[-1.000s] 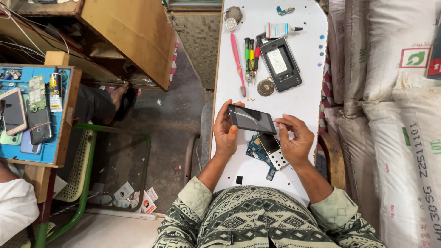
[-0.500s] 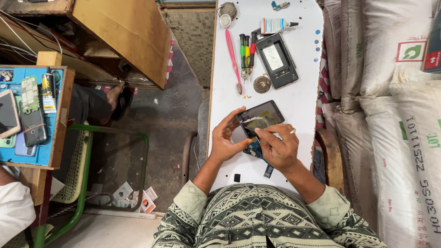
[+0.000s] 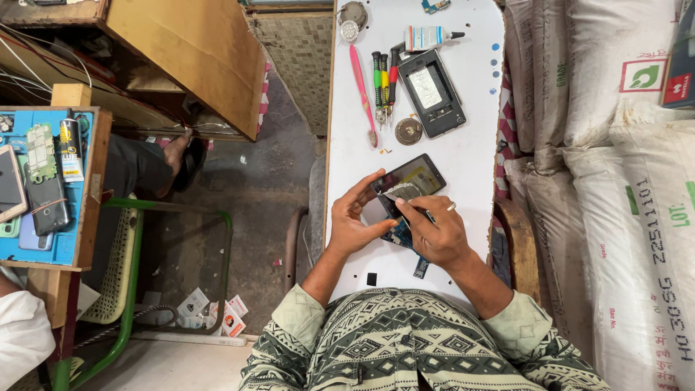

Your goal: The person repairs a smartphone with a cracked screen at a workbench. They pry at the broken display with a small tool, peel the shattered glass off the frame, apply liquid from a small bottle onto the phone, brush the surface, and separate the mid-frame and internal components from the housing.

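Black glass now lies low over the white table [image 3: 463,166] — your left hand [image 3: 356,221] grips the phone screen [image 3: 407,181], your right hand [image 3: 434,233] has closed in, fingers pinched narrow on its underside — prying has begun.

A pink toothbrush [image 3: 362,90] lies on the white table [image 3: 470,145], with three screwdrivers [image 3: 385,85] side by side just right of it. Beside those rests an opened phone body [image 3: 433,94], a small white tube [image 3: 428,37] above it and a round metal disc [image 3: 408,131] below. Stacked white sacks [image 3: 615,181] stand to the right. At far left a blue tray [image 3: 43,246] holds several phones [image 3: 29,199].
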Demonstrator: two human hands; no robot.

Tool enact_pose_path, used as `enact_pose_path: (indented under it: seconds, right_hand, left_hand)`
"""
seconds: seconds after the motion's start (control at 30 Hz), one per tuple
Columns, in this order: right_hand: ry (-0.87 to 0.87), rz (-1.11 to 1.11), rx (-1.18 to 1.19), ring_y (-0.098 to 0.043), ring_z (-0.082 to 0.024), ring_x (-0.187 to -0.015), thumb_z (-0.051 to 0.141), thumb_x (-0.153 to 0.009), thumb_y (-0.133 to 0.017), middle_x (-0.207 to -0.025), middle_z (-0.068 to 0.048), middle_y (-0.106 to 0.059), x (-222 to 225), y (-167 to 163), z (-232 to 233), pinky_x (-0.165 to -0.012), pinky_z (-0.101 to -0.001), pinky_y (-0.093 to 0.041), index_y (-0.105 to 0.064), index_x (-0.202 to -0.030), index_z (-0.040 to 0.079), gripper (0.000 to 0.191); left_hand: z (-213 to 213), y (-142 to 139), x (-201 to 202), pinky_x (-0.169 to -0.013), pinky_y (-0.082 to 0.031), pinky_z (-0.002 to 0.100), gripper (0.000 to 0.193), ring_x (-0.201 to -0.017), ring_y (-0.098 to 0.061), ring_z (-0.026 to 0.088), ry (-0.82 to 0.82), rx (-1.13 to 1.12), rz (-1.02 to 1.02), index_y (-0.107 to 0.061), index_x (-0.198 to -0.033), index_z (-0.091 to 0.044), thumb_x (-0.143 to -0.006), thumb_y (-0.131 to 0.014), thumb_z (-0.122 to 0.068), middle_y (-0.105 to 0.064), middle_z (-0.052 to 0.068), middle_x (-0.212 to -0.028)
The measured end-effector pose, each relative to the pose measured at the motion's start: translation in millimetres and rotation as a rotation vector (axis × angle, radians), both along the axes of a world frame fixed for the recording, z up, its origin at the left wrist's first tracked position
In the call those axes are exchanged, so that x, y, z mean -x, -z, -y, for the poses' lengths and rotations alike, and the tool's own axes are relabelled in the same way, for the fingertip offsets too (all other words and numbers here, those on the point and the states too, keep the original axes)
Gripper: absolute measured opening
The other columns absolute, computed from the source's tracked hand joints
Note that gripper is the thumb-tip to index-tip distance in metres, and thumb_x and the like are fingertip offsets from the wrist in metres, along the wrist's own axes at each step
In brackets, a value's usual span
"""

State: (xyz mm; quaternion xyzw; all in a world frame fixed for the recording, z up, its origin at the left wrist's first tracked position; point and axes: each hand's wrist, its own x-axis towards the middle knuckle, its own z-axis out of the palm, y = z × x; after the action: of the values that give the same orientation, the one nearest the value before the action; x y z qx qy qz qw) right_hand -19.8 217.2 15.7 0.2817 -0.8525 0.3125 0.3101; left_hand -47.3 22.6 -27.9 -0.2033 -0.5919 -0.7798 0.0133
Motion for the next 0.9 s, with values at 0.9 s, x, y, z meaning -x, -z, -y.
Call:
enact_pose_path:
  seconds: [0.9]
  right_hand:
    - [-0.019,0.085,-0.008,-0.060,-0.025,-0.094,-0.010,-0.081,-0.070,-0.107,-0.010,-0.063,2.2,4.4,-8.6,-0.082,-0.0380,-0.052,-0.071,-0.130,0.009,0.052]
  left_hand:
    - [0.2,5.8,2.6,-0.117,-0.052,0.044,0.086,-0.131,-0.064,0.027,-0.021,0.028,-0.006,-0.050,-0.149,0.004,-0.076,-0.093,-0.013,-0.057,0.022,-0.151]
